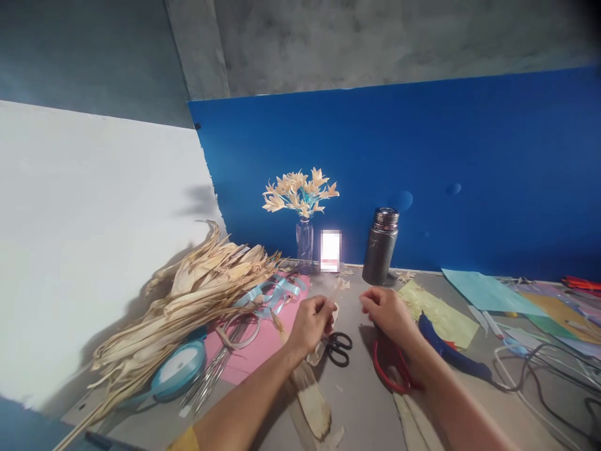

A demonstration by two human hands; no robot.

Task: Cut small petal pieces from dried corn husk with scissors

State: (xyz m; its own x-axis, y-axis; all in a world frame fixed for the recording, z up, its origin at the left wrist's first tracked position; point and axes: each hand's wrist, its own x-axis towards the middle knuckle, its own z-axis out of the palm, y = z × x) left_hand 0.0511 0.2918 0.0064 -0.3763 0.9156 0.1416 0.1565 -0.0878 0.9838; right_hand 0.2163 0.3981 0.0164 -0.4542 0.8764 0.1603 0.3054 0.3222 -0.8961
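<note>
My left hand (pixel 312 322) is closed in a pinch near the table's middle, on a pale piece of corn husk (pixel 335 317) that shows beside the fingertips. A short gap to the right, my right hand (pixel 385 310) has its fingers curled together; whatever they hold, if anything, is hidden. Black-handled scissors (pixel 339 349) lie just below the left hand. Under the right wrist are red-handled scissors (pixel 389 369), partly covered by the arm. Loose husk strips (pixel 312 401) lie between my forearms.
A heap of dried corn husks (pixel 188 294), blue ribbon roll (pixel 181 373) and wires (pixel 220 360) occupy the left. Husk flowers stand in a glass vase (pixel 305 241) behind, beside a dark flask (pixel 381 247). To the right are a blue glue gun (pixel 451 351), cables and coloured paper (pixel 488 291).
</note>
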